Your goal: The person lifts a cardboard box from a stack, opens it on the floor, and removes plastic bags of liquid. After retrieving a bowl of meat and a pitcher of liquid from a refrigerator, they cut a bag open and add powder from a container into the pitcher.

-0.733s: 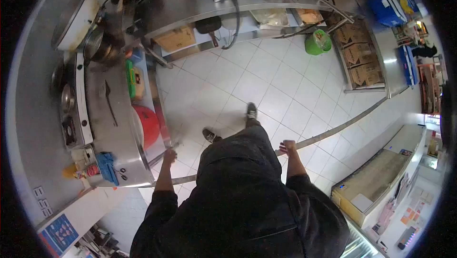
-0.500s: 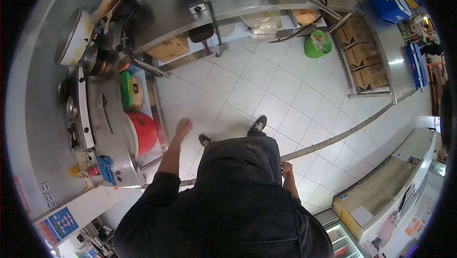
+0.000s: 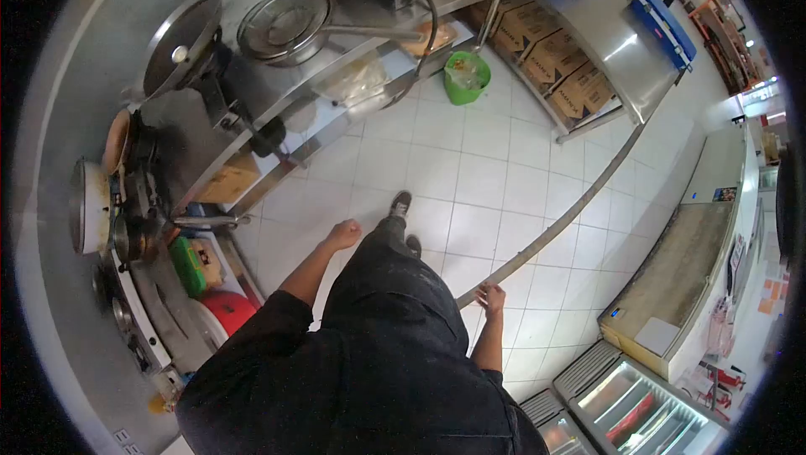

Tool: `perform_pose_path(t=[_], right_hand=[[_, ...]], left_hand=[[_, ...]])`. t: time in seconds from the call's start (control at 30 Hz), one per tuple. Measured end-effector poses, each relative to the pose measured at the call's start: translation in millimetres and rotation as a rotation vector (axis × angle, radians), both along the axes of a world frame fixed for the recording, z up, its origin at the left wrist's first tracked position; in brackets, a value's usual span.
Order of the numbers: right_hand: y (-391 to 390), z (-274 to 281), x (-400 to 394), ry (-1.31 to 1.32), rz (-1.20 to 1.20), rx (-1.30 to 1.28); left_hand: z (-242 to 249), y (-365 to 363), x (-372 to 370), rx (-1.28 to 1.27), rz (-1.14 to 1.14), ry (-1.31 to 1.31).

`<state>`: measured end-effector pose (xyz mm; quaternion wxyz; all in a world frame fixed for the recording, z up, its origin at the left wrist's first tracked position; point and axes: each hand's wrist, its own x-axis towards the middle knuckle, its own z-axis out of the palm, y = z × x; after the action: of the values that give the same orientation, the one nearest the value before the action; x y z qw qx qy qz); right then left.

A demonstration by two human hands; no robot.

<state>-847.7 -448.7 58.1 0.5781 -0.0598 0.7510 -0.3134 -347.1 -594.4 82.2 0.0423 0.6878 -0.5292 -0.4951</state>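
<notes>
My left hand [image 3: 342, 235] is held out in front of my dark trousers, its fingers curled in and nothing visible in them. It is above the white tiled floor [image 3: 428, 165], not touching anything I can see. On the other side of my body, my right hand [image 3: 491, 297] hangs beside my hip with loosely bent, parted fingers, and no object shows in it. In the picture it overlaps the end of a long grey-brown strip [image 3: 546, 241] running across the floor; I see no grip on it.
Steel counters hold a strainer [image 3: 285, 25], a wok [image 3: 180, 44] and other pans. A green bin [image 3: 467, 77] stands on the floor near shelved cardboard boxes [image 3: 554, 60]. A long chest-like unit [image 3: 672, 262] and a glass-topped display cooler [image 3: 638, 409] are at the right.
My view has turned right and moved forward, so the counters have shifted left. My feet have stepped. The left hand has curled, and the right hand has come further into view.
</notes>
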Motion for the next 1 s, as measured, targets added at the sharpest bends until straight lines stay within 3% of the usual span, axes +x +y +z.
perform_pose_path(t=[0.07, 0.13, 0.17, 0.2, 0.23, 0.3, 0.4, 0.5, 0.53, 0.6, 0.67, 0.87, 0.97, 1.0], right_hand=[[-30, 12, 5, -0.033, 0.032, 0.023], [-76, 15, -1, -0.064, 0.086, 0.005], [-101, 3, -10, -0.072, 0.108, -0.004], [-133, 9, -15, -0.061, 0.149, -0.012], [-169, 18, -15, -0.05, 0.192, -0.019], [-239, 27, -22, -0.014, 0.264, -0.04], [-351, 35, -30, 0.013, 0.37, -0.095], [-438, 35, -46, 0.0, 0.451, -0.08], [-461, 41, -51, 0.007, 0.488, -0.053], [-516, 52, -61, 0.043, 0.587, -0.022], [-563, 59, -72, 0.092, 0.704, 0.006], [-706, 71, -114, 0.068, 0.739, -0.049], [-786, 80, -137, 0.01, 0.771, -0.164], [-816, 79, -144, 0.031, 0.776, -0.19]], left_hand=[[-17, -9, 10, 0.0, -0.074, -0.039], [-57, -9, 31, -0.095, -0.313, -0.168], [-53, -15, 35, 0.098, -0.252, -0.153], [-87, -7, 42, 0.184, -0.13, -0.266], [-148, 6, 56, 0.076, -0.227, -0.405], [-111, -7, 61, 0.321, -0.081, -0.148], [-120, -31, 66, 0.603, 0.18, 0.426], [-82, -77, 9, 0.515, 0.829, 0.385], [-78, -102, -18, 0.466, 0.926, 0.232], [-67, -142, -47, 0.347, 0.968, 0.398], [-83, -185, -63, 0.413, 0.993, 0.551], [-14, -298, -161, 0.232, 1.075, 0.396], [-55, -305, -181, 0.126, 1.034, 0.444], [-85, -305, -181, 0.154, 0.896, 0.38]])
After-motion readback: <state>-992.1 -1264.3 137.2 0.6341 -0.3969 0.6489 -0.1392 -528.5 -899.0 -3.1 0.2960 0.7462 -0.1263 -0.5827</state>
